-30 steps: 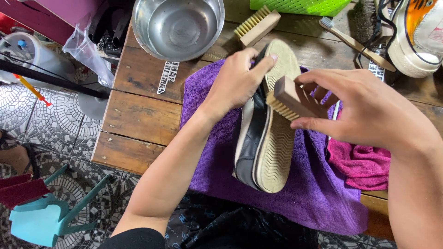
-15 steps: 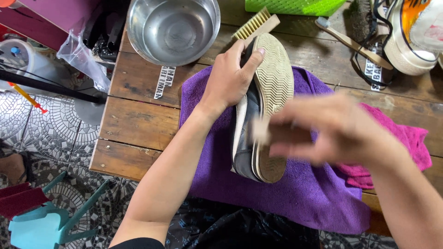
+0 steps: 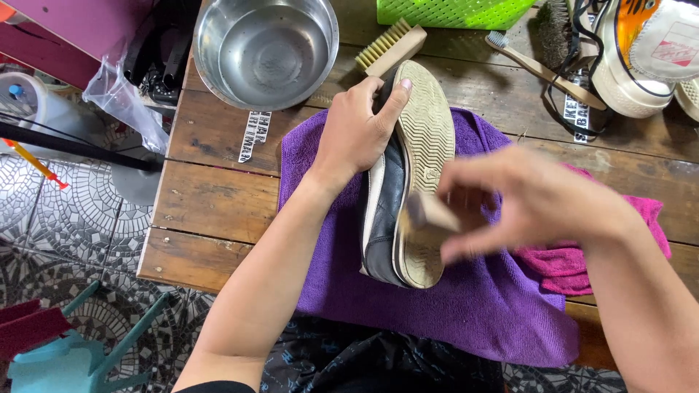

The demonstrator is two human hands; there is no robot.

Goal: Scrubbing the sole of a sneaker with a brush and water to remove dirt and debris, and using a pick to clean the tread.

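Note:
A black and white shoe (image 3: 408, 182) lies on its side on a purple towel (image 3: 451, 306), its tan ribbed sole facing right. My left hand (image 3: 360, 131) grips the shoe near the toe and holds it on edge. My right hand (image 3: 531, 200) is blurred with motion and holds a small wooden scrubbing brush (image 3: 429, 212) against the heel half of the sole.
A steel bowl (image 3: 266, 47) stands at the back left, with a second wooden brush (image 3: 389, 47) beside it. A toothbrush (image 3: 542, 69), a green basket (image 3: 455, 11) and white sneakers (image 3: 648, 54) sit at the back right. A pink cloth (image 3: 575, 258) lies right of the towel.
My right hand has carried the brush back and forth along the sole, from the middle toward the heel. My left hand stays on the shoe's toe.

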